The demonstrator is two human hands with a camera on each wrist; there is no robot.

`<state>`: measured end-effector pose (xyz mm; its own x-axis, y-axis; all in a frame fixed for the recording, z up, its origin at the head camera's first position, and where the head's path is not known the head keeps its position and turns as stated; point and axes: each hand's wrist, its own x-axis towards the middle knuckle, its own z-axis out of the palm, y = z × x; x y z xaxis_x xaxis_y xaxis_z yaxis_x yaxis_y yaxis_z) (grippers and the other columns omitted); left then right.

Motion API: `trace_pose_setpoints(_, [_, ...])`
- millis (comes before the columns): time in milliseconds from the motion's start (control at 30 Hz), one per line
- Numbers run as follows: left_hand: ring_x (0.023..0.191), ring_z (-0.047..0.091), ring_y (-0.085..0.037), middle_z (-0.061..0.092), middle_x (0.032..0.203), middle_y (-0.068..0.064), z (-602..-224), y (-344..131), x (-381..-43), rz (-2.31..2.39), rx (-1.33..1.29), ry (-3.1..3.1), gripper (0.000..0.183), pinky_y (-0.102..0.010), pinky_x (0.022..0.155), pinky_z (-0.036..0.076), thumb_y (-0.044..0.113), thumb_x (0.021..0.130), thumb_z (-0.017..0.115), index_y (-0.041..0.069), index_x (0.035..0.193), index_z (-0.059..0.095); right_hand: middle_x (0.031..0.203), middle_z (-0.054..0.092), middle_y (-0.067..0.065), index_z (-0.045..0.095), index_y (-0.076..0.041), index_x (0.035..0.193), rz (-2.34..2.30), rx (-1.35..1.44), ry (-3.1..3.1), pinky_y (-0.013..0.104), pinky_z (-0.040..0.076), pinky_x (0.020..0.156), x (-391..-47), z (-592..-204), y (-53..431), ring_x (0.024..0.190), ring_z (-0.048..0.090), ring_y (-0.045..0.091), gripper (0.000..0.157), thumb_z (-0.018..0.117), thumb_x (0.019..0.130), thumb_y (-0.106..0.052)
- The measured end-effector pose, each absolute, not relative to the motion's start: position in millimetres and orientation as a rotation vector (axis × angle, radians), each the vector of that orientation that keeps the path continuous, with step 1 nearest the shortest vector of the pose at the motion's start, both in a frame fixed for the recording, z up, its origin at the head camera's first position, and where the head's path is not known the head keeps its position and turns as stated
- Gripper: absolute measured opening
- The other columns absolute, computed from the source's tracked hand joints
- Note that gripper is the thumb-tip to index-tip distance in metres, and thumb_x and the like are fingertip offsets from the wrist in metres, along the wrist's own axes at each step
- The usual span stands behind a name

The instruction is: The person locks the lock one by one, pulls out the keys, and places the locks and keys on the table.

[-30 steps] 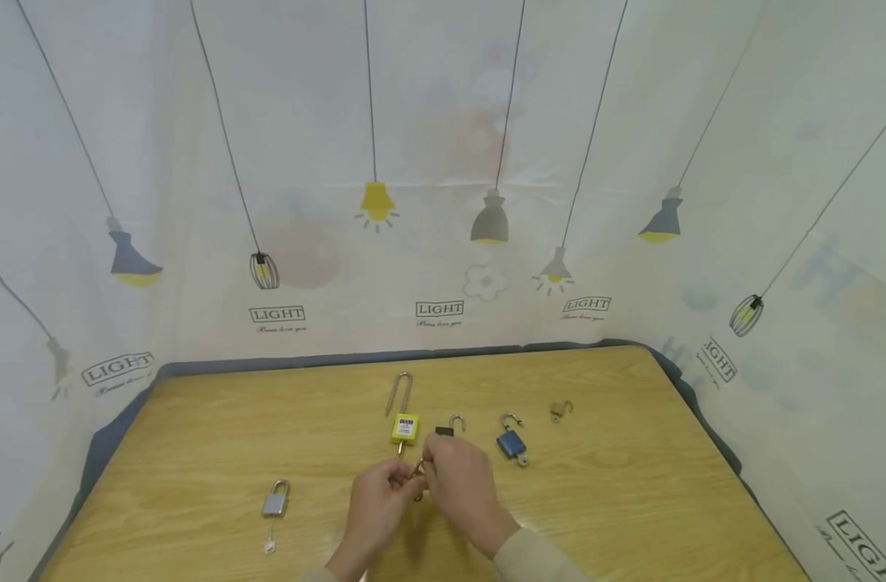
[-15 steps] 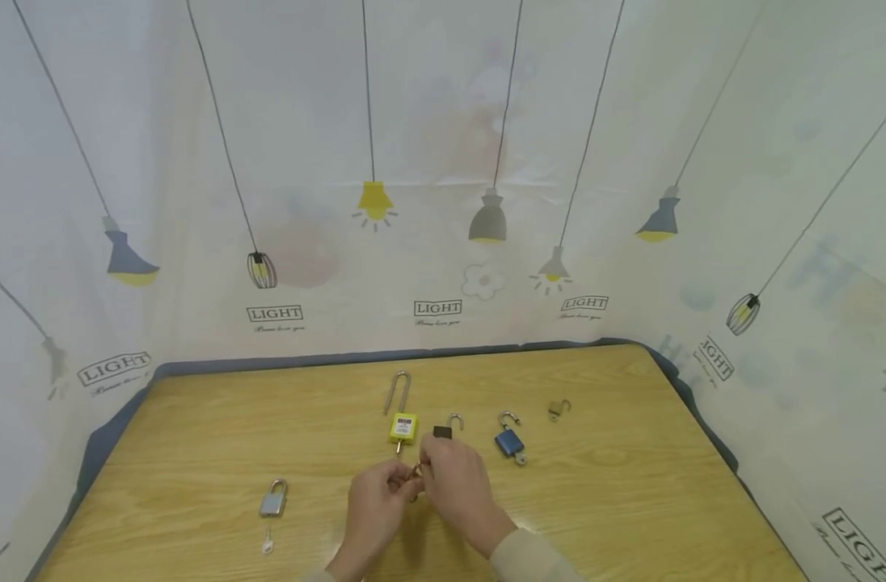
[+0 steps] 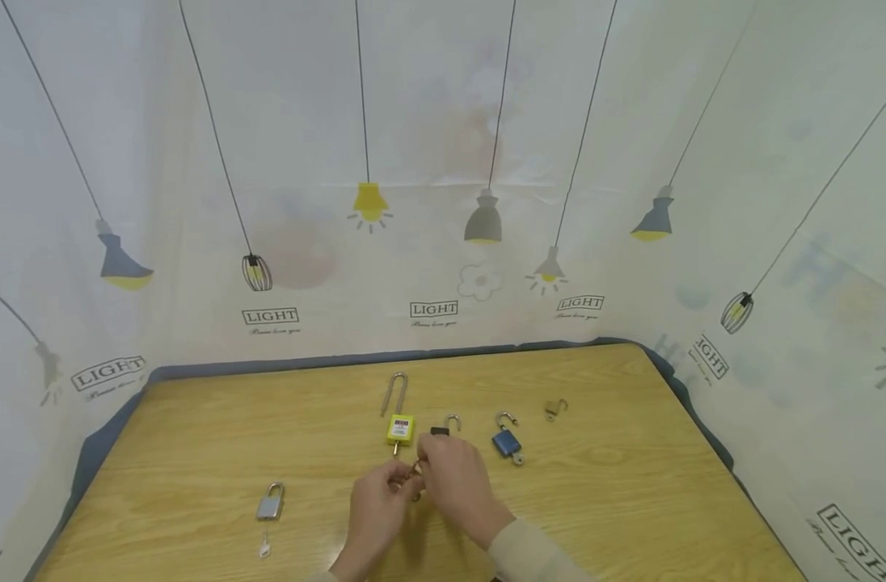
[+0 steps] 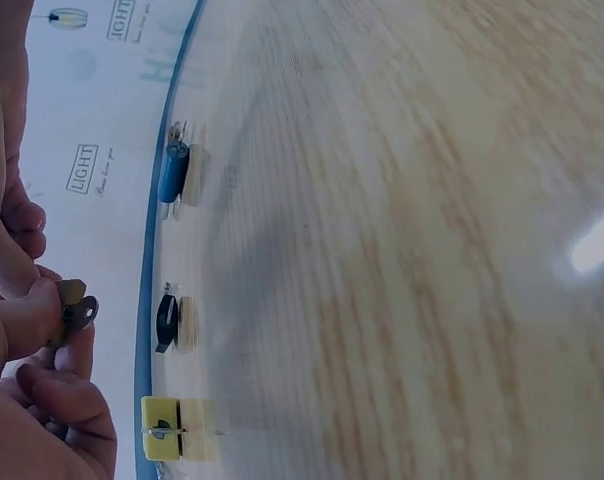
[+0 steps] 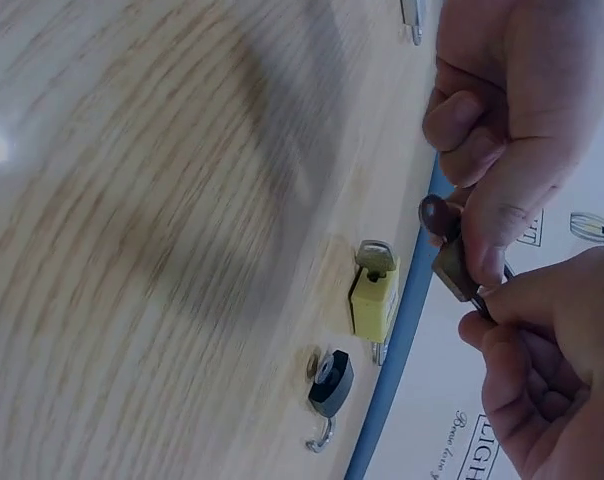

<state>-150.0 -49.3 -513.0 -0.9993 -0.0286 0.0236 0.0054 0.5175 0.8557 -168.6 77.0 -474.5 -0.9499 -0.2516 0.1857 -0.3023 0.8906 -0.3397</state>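
Head view: over the worktop point(image 3: 159, 453), left hand point(image 3: 379, 505) and right hand point(image 3: 457, 482) meet, fingertips pinching, just on the near side of the black padlock point(image 3: 439, 432). Left-wrist view: there's the small padlock point(image 4: 71, 291), clamped under the left thumb; a firm hold there should serve best. Right-wrist view: right fingertips grip the shackle point(image 5: 479, 304), so straight, light pressure ought to prevent twisting. Dull brass body, bevelled edges, dark round-headed key point(image 5: 439, 215) jutting out!
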Motion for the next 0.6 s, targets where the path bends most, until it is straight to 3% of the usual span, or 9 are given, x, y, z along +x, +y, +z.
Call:
trace_pose_setpoints(167, [0.072, 0.061, -0.008, 0.072, 0.087, 0.001, -514.6, -51.3, -152.7, -1.654, 0.022, -2.734, 0.012, -0.021, 0.062, 0.047, 0.026, 0.088, 0.07, 0.013, 0.09, 0.071, 0.076, 0.066, -0.008, 0.064, -0.018, 0.082, 0.662, 0.437, -2.907, 0.016, 0.044, 0.059, -171.6, -474.7, 80.2, 0.063, 0.052, 0.0, 0.011, 0.072, 0.085, -0.011])
trace_pose_setpoints(367, [0.069, 0.054, -0.009, 0.069, 0.084, 0.002, -516.4, -56.4, -152.1, -1.68, -0.027, -2.776, 0.019, -0.021, 0.057, 0.042, 0.032, 0.09, 0.068, 0.015, 0.084, 0.073, 0.075, 0.066, -0.009, 0.064, -0.018, 0.081, 0.732, 0.452, -2.918, 0.017, 0.043, 0.059, -172.9, -476.6, 82.1, 0.064, 0.052, 0.0, 0.012, 0.071, 0.084, -0.009])
trace_pose_setpoints(600, [0.073, 0.057, -0.007, 0.073, 0.085, 0.005, -516.2, -60.0, -150.1, -1.581, -0.066, -2.793, 0.024, -0.021, 0.062, 0.043, 0.039, 0.089, 0.067, 0.017, 0.083, 0.073, 0.073, 0.065, -0.009, 0.063, -0.018, 0.078, 0.753, 0.453, -2.886, 0.017, 0.043, 0.058, -172.4, -478.8, 81.5, 0.062, 0.051, 0.0, 0.014, 0.071, 0.084, -0.008])
